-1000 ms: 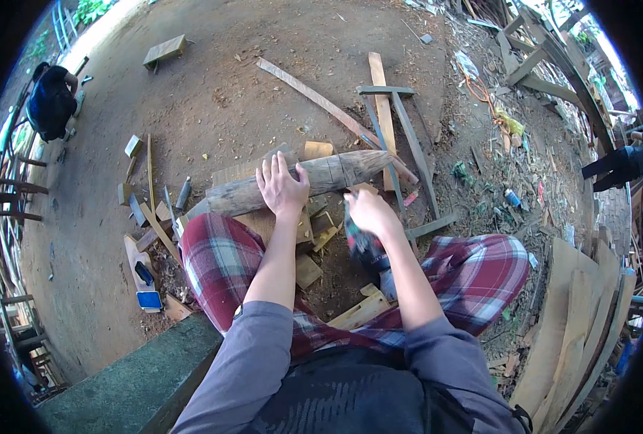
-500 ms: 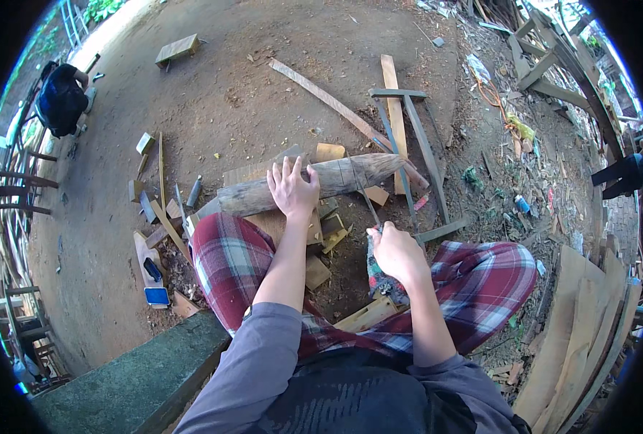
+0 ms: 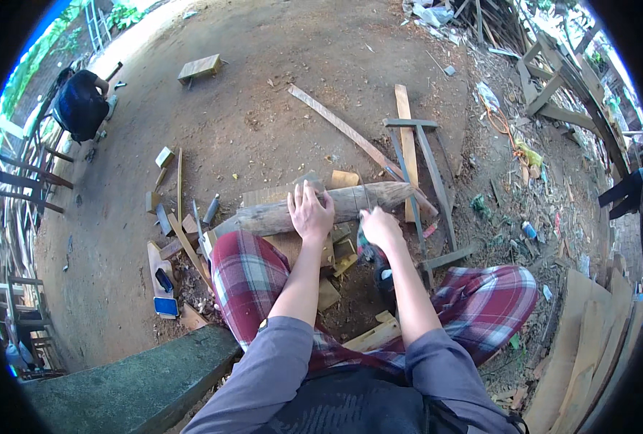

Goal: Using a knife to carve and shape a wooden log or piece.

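A weathered, pointed log lies crosswise in front of my knees on loose boards. My left hand rests on top of it, left of its middle, fingers spread. My right hand is closed on the handle of a cloth-wrapped saw, just on the near side of the log, right of my left hand. The blade meets the log near dark cut lines by its pointed end and is mostly hidden by my hand. Small offcuts lie below the log.
Beyond lie long planks and a wooden frame; a plastic-cased phone lies at left. A mossy slab is at lower left, boards at lower right. A person in dark clothes crouches at upper left.
My right hand drew the saw back toward me half a second ago and is now forward again, nearer the log. My left hand stays on the log. The whole view has shifted.
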Tool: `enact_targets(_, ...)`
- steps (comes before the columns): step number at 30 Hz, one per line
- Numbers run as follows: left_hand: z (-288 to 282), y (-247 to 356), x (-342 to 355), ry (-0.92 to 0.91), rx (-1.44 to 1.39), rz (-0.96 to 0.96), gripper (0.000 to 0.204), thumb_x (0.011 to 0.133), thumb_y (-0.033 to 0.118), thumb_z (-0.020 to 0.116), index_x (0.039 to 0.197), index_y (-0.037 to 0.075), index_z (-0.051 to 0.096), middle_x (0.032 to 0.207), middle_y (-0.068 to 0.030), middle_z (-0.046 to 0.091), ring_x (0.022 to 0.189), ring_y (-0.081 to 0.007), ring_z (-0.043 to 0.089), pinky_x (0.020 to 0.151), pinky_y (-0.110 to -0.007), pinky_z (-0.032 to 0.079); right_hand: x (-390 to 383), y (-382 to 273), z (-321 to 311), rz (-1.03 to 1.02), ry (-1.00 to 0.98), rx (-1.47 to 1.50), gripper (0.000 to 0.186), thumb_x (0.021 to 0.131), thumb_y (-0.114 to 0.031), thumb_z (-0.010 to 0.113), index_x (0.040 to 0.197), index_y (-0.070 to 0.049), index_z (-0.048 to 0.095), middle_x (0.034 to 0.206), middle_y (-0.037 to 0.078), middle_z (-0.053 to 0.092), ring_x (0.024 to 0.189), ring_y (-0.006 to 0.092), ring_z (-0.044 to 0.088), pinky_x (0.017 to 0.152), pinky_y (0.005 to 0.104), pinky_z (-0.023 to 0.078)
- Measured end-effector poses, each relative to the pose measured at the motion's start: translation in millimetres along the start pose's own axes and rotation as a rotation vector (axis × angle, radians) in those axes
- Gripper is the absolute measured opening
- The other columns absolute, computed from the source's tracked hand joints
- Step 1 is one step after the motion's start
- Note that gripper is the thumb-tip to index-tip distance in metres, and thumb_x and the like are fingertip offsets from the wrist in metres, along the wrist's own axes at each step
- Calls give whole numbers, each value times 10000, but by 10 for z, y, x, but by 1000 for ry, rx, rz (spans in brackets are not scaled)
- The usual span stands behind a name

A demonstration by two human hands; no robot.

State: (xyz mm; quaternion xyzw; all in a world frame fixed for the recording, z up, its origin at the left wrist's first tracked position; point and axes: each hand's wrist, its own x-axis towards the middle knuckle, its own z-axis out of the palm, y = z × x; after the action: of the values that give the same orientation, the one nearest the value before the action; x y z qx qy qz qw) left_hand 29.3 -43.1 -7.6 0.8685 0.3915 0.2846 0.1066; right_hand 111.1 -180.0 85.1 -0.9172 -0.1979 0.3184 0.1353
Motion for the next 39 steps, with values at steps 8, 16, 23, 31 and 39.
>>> enact_targets(8,-88,-34,-6,-54,-27,-66,303,866,275,585,1045,31,611,1252,-165,620,1251,-322,520,1135,-452,294,-1207,-34,-466,63,-111,-60,519,1003,-415,408,1078,61,601,1064,335,630,1058,459,603,934,512,470)
enact_targets(16,-154,54,22,-145,-17,-58,440,852,314,572,1138,-20,600,1231,-164,628,1243,-325,523,1149,-450,280,-224,82,-103,9,-44,-42,509,1003,-399,389,1126,48,599,1114,309,637,1091,431,613,942,504,479)
enact_targets(23,-86,-27,-10,-73,9,-68,484,860,311,552,1175,-54,576,1287,-194,591,1297,-335,474,1156,-450,266,-179,-17,2,3,0,-31,506,1013,-407,373,1190,29,559,1163,310,616,1126,429,594,948,511,465)
enact_targets(31,-5,-27,-48,17,103,-154,443,860,295,543,1149,-38,588,1299,-212,580,1261,-364,496,1135,-475,278,-949,-127,-188,58,-3,-105,500,1008,-410,386,1194,33,524,1096,342,623,1080,473,596,941,534,459)
enact_targets(39,-85,-49,-21,-56,7,-163,488,848,320,558,1150,-63,573,1317,-209,564,1304,-331,456,1145,-467,258,-1289,98,-369,11,-18,-136,461,1007,-370,443,1097,64,569,991,358,626,1015,503,589,883,555,455)
